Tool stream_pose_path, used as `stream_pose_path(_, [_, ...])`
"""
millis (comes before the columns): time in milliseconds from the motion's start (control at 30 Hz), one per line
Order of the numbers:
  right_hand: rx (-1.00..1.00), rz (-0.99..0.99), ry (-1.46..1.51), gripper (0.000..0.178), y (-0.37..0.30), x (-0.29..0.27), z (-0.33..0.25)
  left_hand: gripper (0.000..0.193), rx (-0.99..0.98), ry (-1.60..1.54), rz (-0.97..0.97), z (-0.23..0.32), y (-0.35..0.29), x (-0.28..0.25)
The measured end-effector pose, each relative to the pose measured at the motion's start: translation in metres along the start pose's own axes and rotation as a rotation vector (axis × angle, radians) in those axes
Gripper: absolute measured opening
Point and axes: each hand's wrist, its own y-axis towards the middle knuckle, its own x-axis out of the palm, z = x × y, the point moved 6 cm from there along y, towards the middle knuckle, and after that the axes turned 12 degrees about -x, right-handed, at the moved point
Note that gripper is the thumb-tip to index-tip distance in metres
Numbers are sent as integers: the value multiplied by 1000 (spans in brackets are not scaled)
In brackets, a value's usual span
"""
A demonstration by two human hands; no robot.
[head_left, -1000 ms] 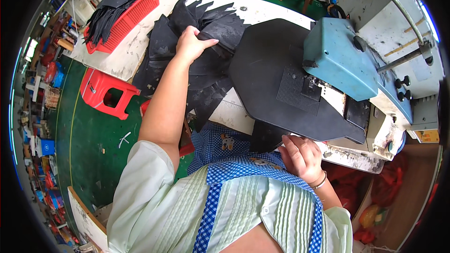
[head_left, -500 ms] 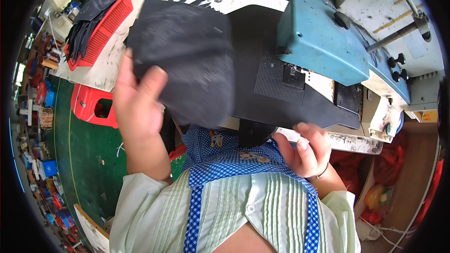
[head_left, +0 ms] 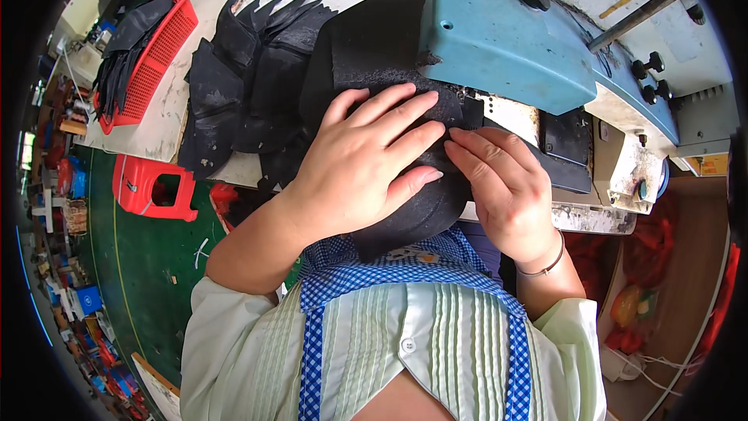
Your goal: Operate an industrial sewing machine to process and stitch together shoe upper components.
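Observation:
A black leather-like piece (head_left: 417, 210) lies on the black work plate (head_left: 374, 35) of a machine with a blue-green housing (head_left: 506, 35). Its near edge hangs down over the plate toward my apron. My left hand (head_left: 374, 156) rests flat on the piece, fingers spread and tips close to the machine's working point. At the piece's right edge, just below the housing, is my right hand (head_left: 506, 187), its fingers pressed together and closed on that edge; the thumb is hidden. Left of the plate, several similar black pieces (head_left: 226, 90) lie overlapping on the white table.
A red basket (head_left: 160, 51) with black pieces stands at the white table's (head_left: 214, 12) far left. Below it, a red stool (head_left: 187, 195) is on the green floor (head_left: 156, 265). Black knobs (head_left: 650, 78) and a metal rod (head_left: 631, 19) stick out at the machine's right.
My left hand has brought the black piece down and right from mid-air onto the plate, uncovering the pieces on the table. My right hand has moved up to its edge. The view has shifted slightly.

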Motion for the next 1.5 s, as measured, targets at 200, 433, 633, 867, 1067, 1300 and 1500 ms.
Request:
stream_pose_path(200, [61, 36, 37, 47, -3, -1, 6, 39, -4, 23, 17, 5, 8, 0])
stream_pose_path(433, [90, 75, 51, 46, -5, 0, 10, 38, -9, 36, 33, 8, 13, 1])
stream_pose_path(633, [93, 82, 10, 50, -4, 1, 11, 38, -2, 60, 39, 8, 19, 3])
stream_pose_path(867, [99, 106, -13, 50, -6, 3, 13, 38, -7, 89, 53, 6, 27, 2])
stream_pose_path(1067, [117, 113, -13, 48, -9, 4, 13, 33, 24, 66, 106, 2, 33, -1])
stream_pose_path(1300, [154, 83, -64, 44, -2, 2, 12, 26, 79, -19, 136, -4, 37, -1])
stream_pose_path(1500, [155, 72, -42, 45, 0, 3, 14, 34, 96, 41, 109, -2, 41, -6])
